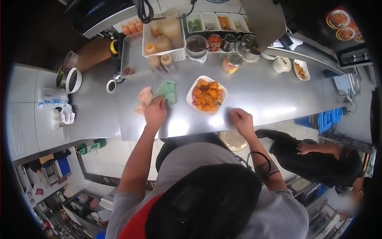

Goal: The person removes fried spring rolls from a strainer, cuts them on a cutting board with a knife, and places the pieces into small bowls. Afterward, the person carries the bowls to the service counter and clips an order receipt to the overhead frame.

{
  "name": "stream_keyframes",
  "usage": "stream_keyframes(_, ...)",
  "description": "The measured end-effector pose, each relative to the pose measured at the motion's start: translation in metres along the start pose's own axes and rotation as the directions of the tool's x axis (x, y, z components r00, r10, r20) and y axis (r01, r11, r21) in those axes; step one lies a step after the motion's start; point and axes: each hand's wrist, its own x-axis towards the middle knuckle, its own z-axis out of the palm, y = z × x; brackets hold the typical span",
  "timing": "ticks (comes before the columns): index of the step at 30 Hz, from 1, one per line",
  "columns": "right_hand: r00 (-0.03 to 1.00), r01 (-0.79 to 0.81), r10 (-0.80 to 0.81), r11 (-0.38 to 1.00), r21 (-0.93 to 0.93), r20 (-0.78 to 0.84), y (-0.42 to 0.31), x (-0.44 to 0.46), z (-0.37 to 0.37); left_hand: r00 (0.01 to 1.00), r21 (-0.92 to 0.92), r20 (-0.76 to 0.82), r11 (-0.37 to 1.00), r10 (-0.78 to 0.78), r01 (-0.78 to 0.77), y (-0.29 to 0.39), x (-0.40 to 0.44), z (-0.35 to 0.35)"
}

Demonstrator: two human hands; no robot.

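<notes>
My left hand (156,112) has its fingers closed at the lower edge of a crumpled green cloth (165,91), which it appears to pinch. A pink cloth (144,99) lies beside it, on the left. In front of me a white square bowl (191,104) holds orange-glazed food pieces (207,95) with darker bits on top. To the right of the bowl, apart from it, my right hand (242,120) hovers near the counter edge. Its fingers are curled together, and I see nothing in them.
Behind the bowl on the steel counter (266,93) stand a can (232,62), jars, a basket (135,55) of sauce bottles and white trays (209,21) of toppings. A small dark sauce cup (111,85) sits at left. Another person (314,159) stands below right.
</notes>
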Motion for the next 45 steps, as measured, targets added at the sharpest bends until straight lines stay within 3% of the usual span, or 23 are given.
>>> stream_keyframes(2,0.998,-0.032,0.032,0.999,-0.015,0.057,-0.024,-0.009,-0.005,0.996,-0.095,0.059,0.993,-0.061,0.067,0.013,-0.007,-0.017)
stream_keyframes(4,0.892,-0.317,0.255,0.941,0.115,0.374,-0.046,-0.013,-0.006,0.985,-0.178,0.121,0.973,-0.126,0.147,0.029,-0.021,-0.038)
stream_keyframes(6,0.831,-0.355,0.281,0.932,0.07,0.48,-0.056,-0.014,0.008,0.935,-0.297,0.334,0.928,-0.12,0.225,0.055,-0.041,-0.049)
stream_keyframes(8,0.845,0.039,-0.121,0.985,0.165,0.52,-0.064,-0.018,0.035,0.871,-0.394,0.491,0.891,-0.001,0.223,0.079,-0.053,-0.055)
stream_keyframes(10,0.838,0.101,-0.152,0.987,0.125,0.524,-0.087,-0.018,0.061,0.876,-0.489,0.468,0.86,0.115,0.148,0.094,-0.064,-0.048)
stream_keyframes(12,0.829,0.163,-0.181,0.983,0.082,0.529,-0.089,-0.018,0.069,0.859,-0.534,0.498,0.823,0.12,0.195,0.097,-0.064,-0.038)
stream_keyframes(14,0.792,0.208,-0.109,0.973,-0.098,0.6,-0.079,-0.014,0.078,0.794,-0.551,0.596,0.78,0.119,0.296,0.092,-0.062,-0.028)
stream_keyframes(15,0.789,0.209,-0.107,0.973,-0.101,0.605,-0.073,-0.017,0.073,0.796,-0.553,0.594,0.778,0.115,0.3,0.085,-0.062,-0.021)
stream_keyframes(17,0.863,0.253,-0.281,0.96,0.121,0.419,-0.06,-0.021,0.045,0.795,-0.579,0.598,0.63,-0.105,0.518,0.069,-0.058,-0.007)
stream_keyframes(19,0.949,-0.105,-0.01,0.932,0.348,0.314,-0.039,-0.019,0.019,0.766,-0.535,0.583,0.581,-0.272,0.614,0.063,-0.042,0.007)
stream_keyframes(20,0.943,-0.286,0.192,0.884,0.37,0.271,-0.035,-0.014,0.001,0.759,-0.545,0.562,0.544,-0.328,0.638,0.064,-0.033,0.012)
stream_keyframes(21,0.954,-0.289,0.197,0.81,0.511,0.228,-0.01,-0.002,-0.009,0.76,-0.549,0.563,0.54,-0.325,0.638,0.066,-0.023,0.017)
stream_keyframes(24,0.971,-0.202,0.24,0.819,0.538,-0.001,-0.022,0.03,-0.03,0.76,-0.563,0.567,0.525,-0.318,0.639,0.072,0.002,0.033)
stream_keyframes(25,0.97,-0.199,0.242,0.817,0.541,-0.009,-0.023,0.041,-0.031,0.784,-0.55,0.565,0.592,-0.256,0.589,0.067,0.007,0.041)
stream_keyframes(27,0.976,-0.199,0.218,0.915,0.35,-0.015,-0.022,0.065,-0.03,0.801,-0.532,0.569,0.661,-0.183,0.529,0.065,0.012,0.046)
stream_keyframes(28,0.975,-0.2,0.223,0.912,0.358,-0.023,-0.015,0.079,-0.026,0.824,-0.523,0.542,0.703,-0.162,0.483,0.065,0.014,0.046)
stream_keyframes(30,0.999,-0.042,0.042,0.99,0.138,0.005,0.001,0.108,-0.017,0.843,-0.506,0.522,0.747,-0.132,0.431,0.064,0.017,0.046)
stream_keyframes(34,0.984,-0.084,0.058,0.984,0.157,0.166,-0.035,0.144,0.004,0.857,-0.439,0.495,0.809,-0.144,0.39,0.057,0.019,0.037)
stream_keyframes(37,0.974,0.023,-0.057,0.988,0.155,0.221,-0.056,0.161,0.026,0.84,-0.409,0.512,0.809,-0.18,0.422,0.05,0.022,0.033)
stream_keyframes(39,0.915,-0.013,-0.077,0.976,0.219,0.396,-0.063,0.17,0.037,0.837,-0.352,0.508,0.838,-0.202,0.416,0.05,0.024,0.033)
stream_keyframes(45,0.869,0.151,-0.228,0.967,0.205,0.439,-0.038,0.175,0.041,0.826,-0.352,0.494,0.805,-0.272,0.477,0.05,0.014,0.034)
